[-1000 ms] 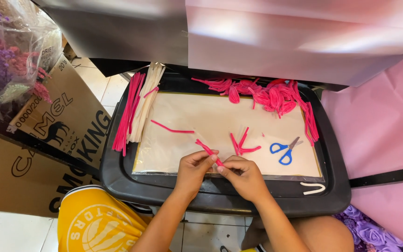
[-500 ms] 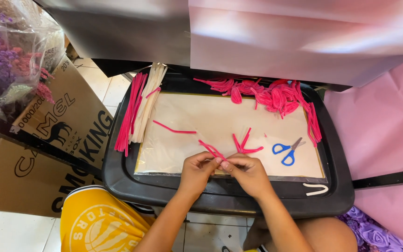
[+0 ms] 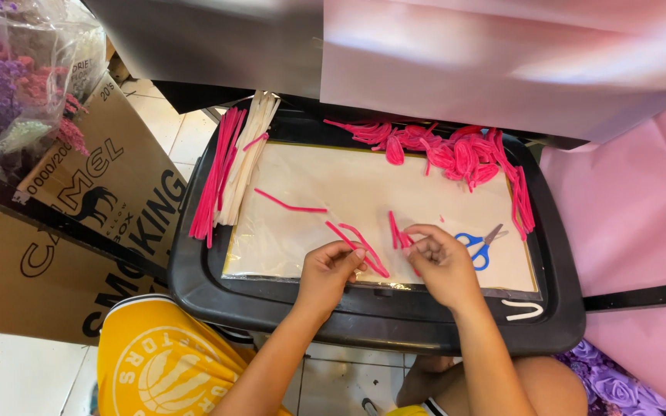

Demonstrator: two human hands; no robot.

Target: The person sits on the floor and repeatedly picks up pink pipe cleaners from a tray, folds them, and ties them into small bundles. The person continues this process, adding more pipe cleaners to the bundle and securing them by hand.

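My left hand [image 3: 327,271] pinches one end of a pink pipe cleaner [image 3: 360,245] that lies bent across a cream sheet [image 3: 348,192]. My right hand [image 3: 442,262] grips short pink pieces [image 3: 398,231] next to it. The sheet lies in a black tray [image 3: 210,296] on my lap. Blue-handled scissors [image 3: 478,245] lie just right of my right hand. A single pink pipe cleaner [image 3: 290,205] lies loose on the sheet to the left.
A bundle of straight pink and white pipe cleaners [image 3: 229,166] lies along the tray's left side. A heap of folded pink loops [image 3: 449,150] fills the far right. One white piece [image 3: 522,310] rests on the near rim. Cardboard boxes [image 3: 79,200] stand at left, pink paper [image 3: 634,208] at right.
My hands have drawn a little apart, the right one moving right toward the scissors. The view has shifted slightly.
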